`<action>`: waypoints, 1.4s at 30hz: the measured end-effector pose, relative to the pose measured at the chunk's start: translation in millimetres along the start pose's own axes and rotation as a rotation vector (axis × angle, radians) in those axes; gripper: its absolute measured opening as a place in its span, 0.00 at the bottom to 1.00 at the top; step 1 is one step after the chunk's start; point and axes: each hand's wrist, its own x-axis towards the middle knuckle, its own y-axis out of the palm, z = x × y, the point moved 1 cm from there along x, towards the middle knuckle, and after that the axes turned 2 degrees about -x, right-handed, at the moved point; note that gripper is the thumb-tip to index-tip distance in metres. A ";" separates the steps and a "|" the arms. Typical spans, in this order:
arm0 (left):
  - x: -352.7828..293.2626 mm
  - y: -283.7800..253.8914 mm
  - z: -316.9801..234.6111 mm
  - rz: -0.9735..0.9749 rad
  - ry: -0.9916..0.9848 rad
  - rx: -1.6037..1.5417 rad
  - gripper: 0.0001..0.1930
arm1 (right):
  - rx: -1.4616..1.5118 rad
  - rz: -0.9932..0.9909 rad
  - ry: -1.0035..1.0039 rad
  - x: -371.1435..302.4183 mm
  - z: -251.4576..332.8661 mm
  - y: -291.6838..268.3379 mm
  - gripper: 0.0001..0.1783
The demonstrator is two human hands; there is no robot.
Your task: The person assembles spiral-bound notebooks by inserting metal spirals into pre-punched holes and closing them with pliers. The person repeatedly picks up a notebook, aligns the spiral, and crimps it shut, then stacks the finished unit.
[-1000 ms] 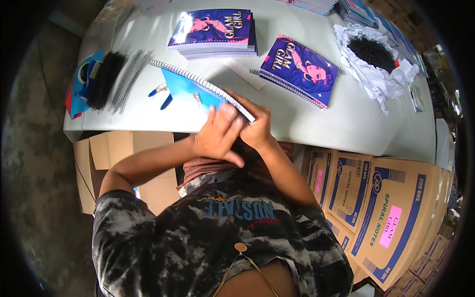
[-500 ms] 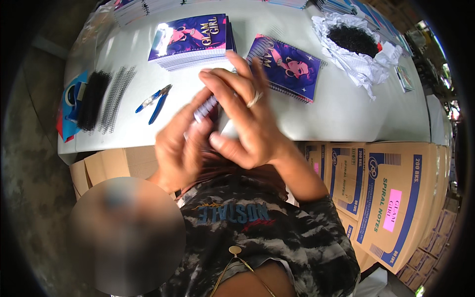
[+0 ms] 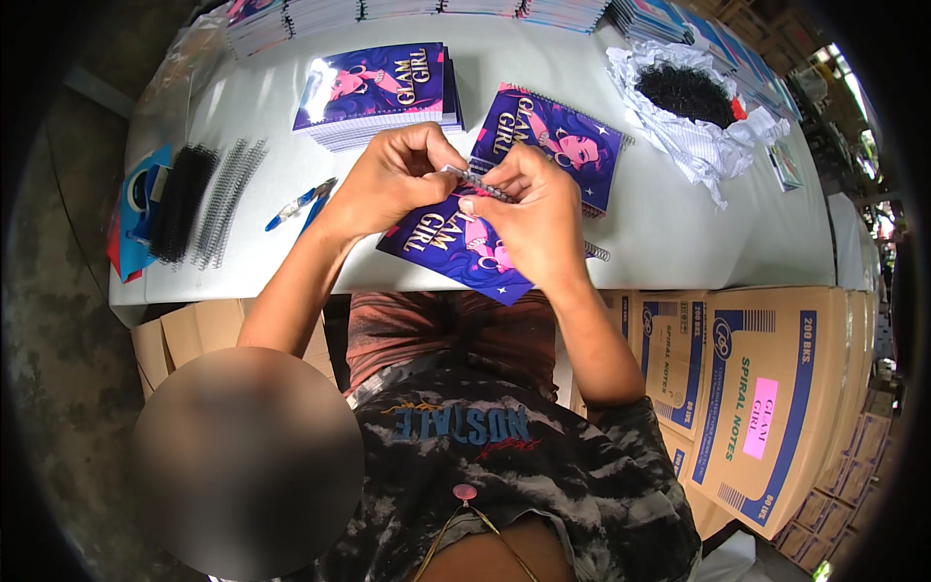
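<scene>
A purple notebook [image 3: 448,244] with a pink-and-purple illustrated cover is held at the table's near edge, its cover tilted toward me. My left hand [image 3: 402,179] is closed in a pinch on its upper edge. Close beside it, my right hand [image 3: 535,209] pinches the same edge, where a row of binding loops shows between the fingers. A dark spiral coil [image 3: 597,251] pokes out beyond the right hand; how far it runs through the notebook is hidden. Just behind the hands lies another spiral-bound notebook [image 3: 562,145], with a stack of matching notebooks [image 3: 373,82] to its left.
Blue-handled pliers [image 3: 303,206] lie left of my hands. Farther left are dark coils [image 3: 184,204], grey coils [image 3: 230,204] and a tape roll [image 3: 139,189]. Crumpled white paper [image 3: 645,116] holds a black coil heap at right. Cardboard boxes [image 3: 761,398] stand below the table's right side.
My hands, blurred and close together over the table's near edge before, have separated and now pinch the notebook's upper edge. Its cover has come into view below them.
</scene>
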 end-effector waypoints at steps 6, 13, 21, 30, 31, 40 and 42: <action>13.8 5.1 -27.2 -0.417 0.465 0.875 0.34 | 0.302 -0.423 -0.325 13.2 4.7 -33.1 0.13; 70.4 32.1 49.6 -0.654 0.129 0.487 0.21 | -0.110 -0.775 -0.028 5.3 -97.3 -78.6 0.24; 41.3 24.4 106.2 -0.478 0.075 1.051 0.21 | -0.457 -0.323 0.082 -26.6 -152.2 -89.3 0.40; 39.0 -24.3 41.0 -0.639 0.402 1.746 0.28 | -0.465 -0.513 -0.042 -29.2 -134.5 -85.9 0.42; 33.6 -45.1 47.6 -0.595 0.369 1.757 0.27 | -0.498 -0.568 -0.163 -27.1 -126.2 -81.4 0.41; -65.6 12.8 -19.9 -0.023 0.394 1.474 0.13 | -0.394 0.135 -0.533 -24.4 -21.9 8.9 0.40; -74.9 -7.8 -35.3 0.002 0.139 1.366 0.12 | -0.193 0.267 -0.447 -26.8 -35.9 20.2 0.24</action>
